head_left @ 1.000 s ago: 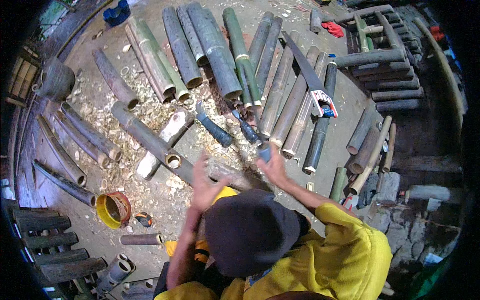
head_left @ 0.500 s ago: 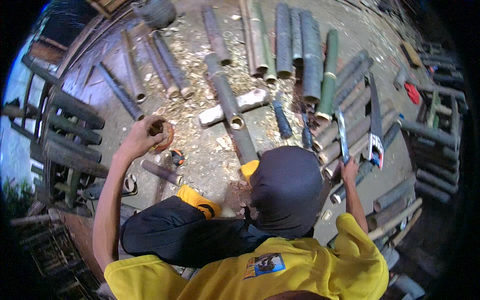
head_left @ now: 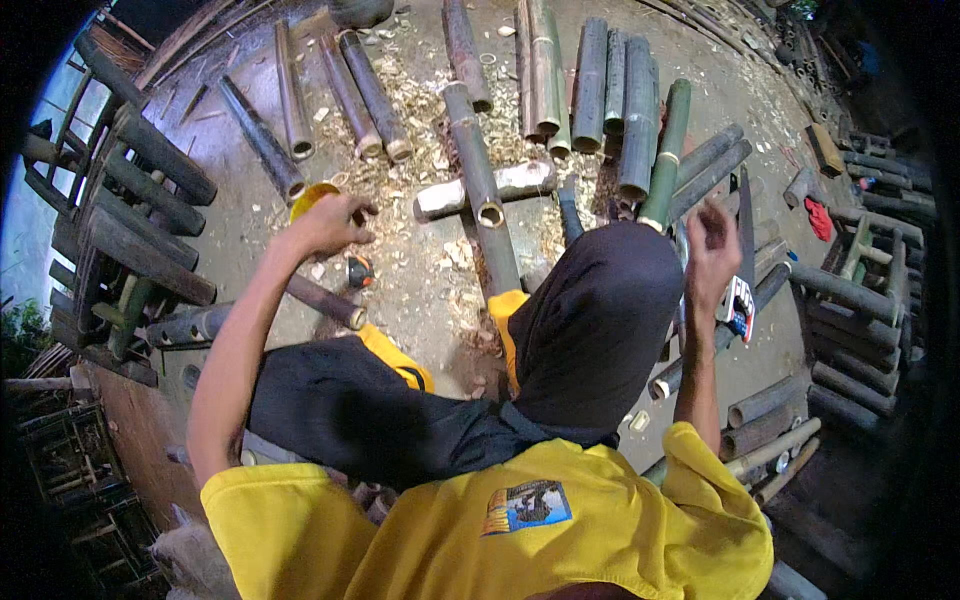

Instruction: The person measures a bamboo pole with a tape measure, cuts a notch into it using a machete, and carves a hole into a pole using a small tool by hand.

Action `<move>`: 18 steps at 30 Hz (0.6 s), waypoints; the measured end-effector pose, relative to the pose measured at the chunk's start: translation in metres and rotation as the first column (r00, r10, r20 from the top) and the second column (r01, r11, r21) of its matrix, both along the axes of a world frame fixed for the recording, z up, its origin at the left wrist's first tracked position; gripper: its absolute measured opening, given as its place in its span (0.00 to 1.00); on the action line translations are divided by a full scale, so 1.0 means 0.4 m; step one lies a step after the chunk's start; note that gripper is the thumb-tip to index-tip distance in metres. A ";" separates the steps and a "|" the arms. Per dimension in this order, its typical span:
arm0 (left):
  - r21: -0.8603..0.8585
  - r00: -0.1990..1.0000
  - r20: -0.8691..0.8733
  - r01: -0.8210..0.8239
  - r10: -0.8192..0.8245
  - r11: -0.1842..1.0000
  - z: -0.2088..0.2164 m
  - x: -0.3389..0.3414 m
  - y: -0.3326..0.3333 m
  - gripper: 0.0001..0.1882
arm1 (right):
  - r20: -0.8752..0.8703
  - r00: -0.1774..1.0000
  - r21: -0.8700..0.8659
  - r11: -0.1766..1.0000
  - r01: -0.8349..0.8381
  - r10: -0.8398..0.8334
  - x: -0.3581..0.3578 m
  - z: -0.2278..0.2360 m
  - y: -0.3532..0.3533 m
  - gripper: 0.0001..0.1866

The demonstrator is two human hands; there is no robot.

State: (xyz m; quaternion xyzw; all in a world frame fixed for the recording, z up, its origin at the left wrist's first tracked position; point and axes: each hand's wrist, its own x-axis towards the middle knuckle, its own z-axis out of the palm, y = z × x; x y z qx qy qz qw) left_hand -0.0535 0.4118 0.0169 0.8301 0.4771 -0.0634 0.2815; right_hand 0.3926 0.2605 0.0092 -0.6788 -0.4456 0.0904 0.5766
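Observation:
My left hand (head_left: 335, 224) is over the floor at the left, its fingers loosely curled and apart. A yellow, rounded thing (head_left: 313, 198) shows just beyond the back of this hand; the hand partly hides it. Beside my right knee my right hand (head_left: 712, 250) is lifted, fingers bent and spread, with nothing in it. A knife blade (head_left: 683, 310) lies between that hand and the knee, mostly hidden. To the right of the hand lies a handsaw (head_left: 741, 305). In front of me a bamboo tube (head_left: 477, 170) rests across a pale block (head_left: 437, 199).
More bamboo tubes (head_left: 640, 130) lie in rows ahead and to the right, with wood shavings (head_left: 420, 120) among them. A small orange and black thing (head_left: 360, 271) sits near a short tube (head_left: 325, 300). Stacked bamboo (head_left: 150, 255) lines the left; a red cloth (head_left: 818, 218) lies right.
My right hand has let go of the knife and come up with its fingers apart. My left hand has turned, and the orange ring at its fingers no longer shows there. The view has shifted.

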 end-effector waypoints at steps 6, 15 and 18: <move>0.033 1.000 0.021 0.004 -0.004 0.999 0.023 -0.003 0.002 0.21 | 0.042 0.915 0.397 0.834 -0.384 0.402 -0.235 0.295 0.067 0.15; 0.091 0.994 0.054 -0.098 0.094 0.991 0.058 -0.081 -0.037 0.21 | 0.411 0.576 -0.300 0.702 -0.647 0.707 -0.360 0.323 0.056 0.20; 0.050 0.987 0.045 -0.154 0.152 0.987 0.065 -0.093 -0.032 0.22 | 0.410 0.589 -0.292 0.712 -0.638 0.696 -0.355 0.321 0.057 0.19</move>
